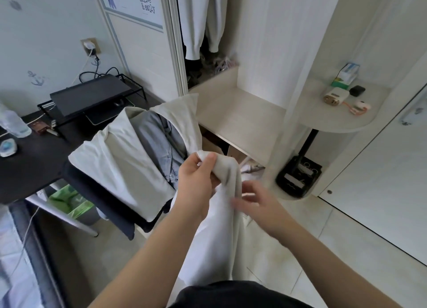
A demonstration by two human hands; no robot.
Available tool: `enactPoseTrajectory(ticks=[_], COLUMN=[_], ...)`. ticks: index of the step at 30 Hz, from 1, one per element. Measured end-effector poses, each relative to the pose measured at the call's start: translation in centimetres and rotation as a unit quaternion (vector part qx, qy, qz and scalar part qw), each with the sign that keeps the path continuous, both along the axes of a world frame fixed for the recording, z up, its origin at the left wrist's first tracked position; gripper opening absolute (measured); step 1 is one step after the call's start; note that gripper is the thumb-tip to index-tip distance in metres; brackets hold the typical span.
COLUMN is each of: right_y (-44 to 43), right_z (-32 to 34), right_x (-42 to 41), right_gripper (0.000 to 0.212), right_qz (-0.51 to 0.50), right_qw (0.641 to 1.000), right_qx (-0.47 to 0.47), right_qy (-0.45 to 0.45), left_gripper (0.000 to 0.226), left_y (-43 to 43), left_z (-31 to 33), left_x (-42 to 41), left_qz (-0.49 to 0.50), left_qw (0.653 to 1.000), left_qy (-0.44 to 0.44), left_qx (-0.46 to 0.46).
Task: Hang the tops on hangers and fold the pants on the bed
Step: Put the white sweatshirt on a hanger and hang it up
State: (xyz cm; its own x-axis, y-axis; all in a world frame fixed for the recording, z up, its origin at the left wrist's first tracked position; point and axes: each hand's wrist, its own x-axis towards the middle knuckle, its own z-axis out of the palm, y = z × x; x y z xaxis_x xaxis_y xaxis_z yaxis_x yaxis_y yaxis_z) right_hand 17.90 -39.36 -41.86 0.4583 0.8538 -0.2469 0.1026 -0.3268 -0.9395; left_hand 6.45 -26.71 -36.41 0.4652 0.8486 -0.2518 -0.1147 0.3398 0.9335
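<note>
The open wardrobe (265,42) fills the frame from 12 to 2 o'clock, with pale clothes (198,19) hanging inside at 12. A black surface (30,169) stretches across 9 o'clock and carries a dark laptop (90,97) on a wire stand. Between it and the centre stands a dark chair (97,192), draped with a white top (120,164) and, just beside that, a denim jacket (154,141).

The white garment (215,238) hangs at 6 o'clock in front of the person, over the tiled floor. Its upper end is bunched at the centre, and one strip runs up toward 12 o'clock onto the chair back. Whether it is a top or pants cannot be told.

The left hand (196,183), at the centre, has fingers and thumb curled around the bunched cloth. The right hand (261,203), at 4 o'clock, is blurred, fingers loosely spread at the garment's edge; contact cannot be told.

A rounded shelf (335,120) at 2 o'clock bears small boxes.
</note>
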Motion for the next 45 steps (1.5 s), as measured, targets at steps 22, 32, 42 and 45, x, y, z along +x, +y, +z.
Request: enactPoseTrajectory(ticks=[22, 32, 42, 45], right_y=[6.4, 4.7, 0.6, 0.7], right_z=[7.5, 7.4, 1.7, 3.2], right_x=[-0.6, 1.6, -1.9, -3.3], right_gripper=[0.016, 0.04, 0.07, 0.081], right_qz=[-0.08, -0.022, -0.065, -0.024], right_qw=[0.958, 0.987, 0.985, 0.962], right_qx=[0.154, 0.142, 0.055, 0.076], right_qy=[0.23, 0.076, -0.151, -0.261], left_gripper=[0.118, 0.026, 0.038, 0.032], left_y=[-2.9, 3.0, 5.2, 5.7], left_z=[-6.1, -1.1, 4.6, 5.7], left_x=[-4.0, -1.9, -0.7, 0.1], left_qz=[-0.035, 0.029, 0.085, 0.129], left_qw=[0.881, 0.998, 0.979, 0.961], left_qy=[0.38, 0.031, -0.057, -0.085], left_qx=[0.28, 0.053, -0.176, -0.23])
